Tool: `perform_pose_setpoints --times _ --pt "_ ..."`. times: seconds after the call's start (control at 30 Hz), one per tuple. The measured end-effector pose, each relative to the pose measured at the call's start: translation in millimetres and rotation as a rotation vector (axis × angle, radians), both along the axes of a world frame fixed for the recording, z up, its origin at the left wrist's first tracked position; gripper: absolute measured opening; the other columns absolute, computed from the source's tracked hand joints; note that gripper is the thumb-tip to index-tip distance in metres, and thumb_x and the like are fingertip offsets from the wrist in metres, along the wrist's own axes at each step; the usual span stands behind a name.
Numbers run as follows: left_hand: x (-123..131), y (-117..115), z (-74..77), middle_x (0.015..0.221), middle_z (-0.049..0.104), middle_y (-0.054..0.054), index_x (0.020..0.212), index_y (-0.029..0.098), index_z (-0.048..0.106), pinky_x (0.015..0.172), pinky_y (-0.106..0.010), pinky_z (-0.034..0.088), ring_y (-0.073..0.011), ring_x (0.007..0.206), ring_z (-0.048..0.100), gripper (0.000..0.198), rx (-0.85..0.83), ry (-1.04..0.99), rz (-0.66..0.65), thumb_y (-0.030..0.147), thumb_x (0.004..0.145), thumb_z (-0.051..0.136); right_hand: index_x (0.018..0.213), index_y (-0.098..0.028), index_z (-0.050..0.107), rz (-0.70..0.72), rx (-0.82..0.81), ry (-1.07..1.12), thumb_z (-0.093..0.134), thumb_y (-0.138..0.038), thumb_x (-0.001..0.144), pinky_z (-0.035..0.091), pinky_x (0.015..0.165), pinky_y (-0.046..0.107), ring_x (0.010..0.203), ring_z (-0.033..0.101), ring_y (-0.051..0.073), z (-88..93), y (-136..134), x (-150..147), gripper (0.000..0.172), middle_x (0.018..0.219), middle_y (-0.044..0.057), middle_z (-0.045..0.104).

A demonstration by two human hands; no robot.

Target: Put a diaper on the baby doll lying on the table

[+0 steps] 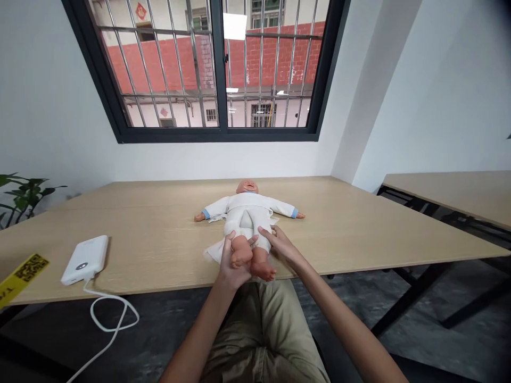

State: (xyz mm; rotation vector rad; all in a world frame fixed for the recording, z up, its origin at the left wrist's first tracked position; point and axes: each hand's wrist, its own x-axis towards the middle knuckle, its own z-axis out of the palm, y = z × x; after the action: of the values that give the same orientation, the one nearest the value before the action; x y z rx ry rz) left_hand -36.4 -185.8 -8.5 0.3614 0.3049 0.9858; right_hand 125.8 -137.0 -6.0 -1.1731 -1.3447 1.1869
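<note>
A baby doll (247, 200) lies on its back on the table, head toward the window and feet toward me. It wears a white long-sleeved top with blue cuffs and white trousers (235, 218). Its arms are spread wide, and both bare feet stick out at the table's front edge. My left hand (233, 268) is wrapped round the lower leg on the left side, with part of its fingers hidden behind the leg. At the other leg, my right hand (281, 244) has thumb and fingers closed on the white trouser leg. Thin white cloth (215, 251) shows under the doll.
The wooden table (339, 229) stands against the wall below a barred window (217, 133). At the left lie a white power bank (85, 259) with a white cable (115, 327) and a yellow tag (24, 276). A plant (27, 196) is behind them. Another table (459, 194) stands at right.
</note>
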Motion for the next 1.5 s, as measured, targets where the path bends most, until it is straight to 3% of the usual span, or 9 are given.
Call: perform_pose_setpoints --times 0.17,0.37,0.57,0.73,0.87,1.0,1.17,1.33,1.5 --pt "-36.3 8.7 24.7 0.092 0.073 -0.018 0.103 0.005 0.063 0.09 -0.039 0.056 -0.0281 0.098 0.07 0.04 -0.11 0.126 0.154 0.041 0.09 0.049 0.098 -0.018 0.061 -0.088 0.043 0.017 0.069 -0.043 0.071 0.046 0.086 0.028 0.102 0.06 0.022 17.4 5.2 14.0 0.038 0.108 0.006 0.067" --pt "-85.5 34.8 33.7 0.096 0.074 -0.01 0.119 0.014 0.057 0.087 -0.033 0.059 -0.0227 0.092 0.073 0.035 0.107 0.344 0.259 0.019 0.084 0.057 0.095 -0.016 0.059 -0.104 0.007 -0.3 0.067 -0.044 0.076 0.046 0.076 0.028 0.093 0.061 0.021 26.7 5.2 36.7 0.035 0.1 0.007 0.066" --pt "-86.8 33.9 27.9 0.096 0.073 -0.017 0.117 0.008 0.056 0.077 -0.029 0.061 -0.0241 0.088 0.073 0.035 0.009 0.443 0.191 0.025 0.087 0.053 0.101 -0.015 0.059 -0.109 0.092 -0.517 0.06 -0.048 0.083 0.046 0.079 0.031 0.094 0.062 0.023 15.7 12.6 48.6 0.038 0.104 0.009 0.065" --pt "-80.8 29.2 23.5 0.095 0.073 -0.015 0.114 0.009 0.06 0.07 -0.024 0.061 -0.0209 0.084 0.073 0.031 -0.065 0.441 0.149 0.026 0.089 0.051 0.12 -0.008 0.056 -0.333 0.335 -1.17 0.05 -0.025 0.091 0.041 0.094 0.046 0.109 0.058 0.034 20.8 -2.4 36.5 0.034 0.116 0.023 0.062" --pt "-78.3 31.7 14.1 0.087 0.074 -0.013 0.108 0.006 0.063 0.06 -0.023 0.06 -0.0178 0.067 0.071 0.029 -0.052 0.462 0.108 0.025 0.087 0.054 0.131 -0.017 0.055 0.017 0.716 -1.428 0.037 -0.003 0.089 0.029 0.111 0.047 0.131 0.045 0.029 12.0 -11.5 23.7 0.048 0.137 0.017 0.052" --pt "-79.7 35.7 1.0 0.081 0.075 -0.008 0.105 0.008 0.065 0.057 -0.021 0.058 -0.0143 0.059 0.068 0.025 0.03 0.467 0.174 0.019 0.085 0.056 0.135 -0.024 0.054 0.304 0.72 -1.363 0.037 -0.002 0.087 0.019 0.118 0.049 0.133 0.046 0.021 -3.4 -11.0 25.6 0.055 0.141 0.009 0.053" --pt "-78.3 45.6 -13.2 0.087 0.076 -0.007 0.104 0.01 0.066 0.073 -0.02 0.058 -0.0145 0.072 0.071 0.025 0.08 0.437 0.234 0.017 0.08 0.063 0.141 -0.024 0.048 0.331 0.711 -1.212 0.057 -0.019 0.084 0.014 0.119 0.051 0.136 0.043 0.023 -1.1 -17.0 25.7 0.058 0.144 0.011 0.05" --pt "-71.2 51.3 -14.7 0.09 0.075 -0.01 0.104 0.01 0.066 0.074 -0.026 0.058 -0.0195 0.078 0.071 0.03 0.069 0.421 0.15 0.023 0.078 0.067 0.13 -0.025 0.059 0.318 0.71 -1.08 0.058 -0.01 0.077 0.02 0.116 0.051 0.13 0.05 0.023 9.3 -14.9 14.0 0.055 0.137 0.009 0.057" --pt "-72.2 52.4 -16.0 0.096 0.073 -0.008 0.103 0.015 0.065 0.072 -0.026 0.055 -0.019 0.081 0.069 0.038 0.186 0.56 0.379 0.022 0.068 0.078 0.111 -0.023 0.07 0.283 0.763 -0.858 0.053 -0.014 0.085 0.033 0.109 0.047 0.118 0.058 0.025 24.3 -0.2 9.9 0.032 0.127 0.008 0.065"
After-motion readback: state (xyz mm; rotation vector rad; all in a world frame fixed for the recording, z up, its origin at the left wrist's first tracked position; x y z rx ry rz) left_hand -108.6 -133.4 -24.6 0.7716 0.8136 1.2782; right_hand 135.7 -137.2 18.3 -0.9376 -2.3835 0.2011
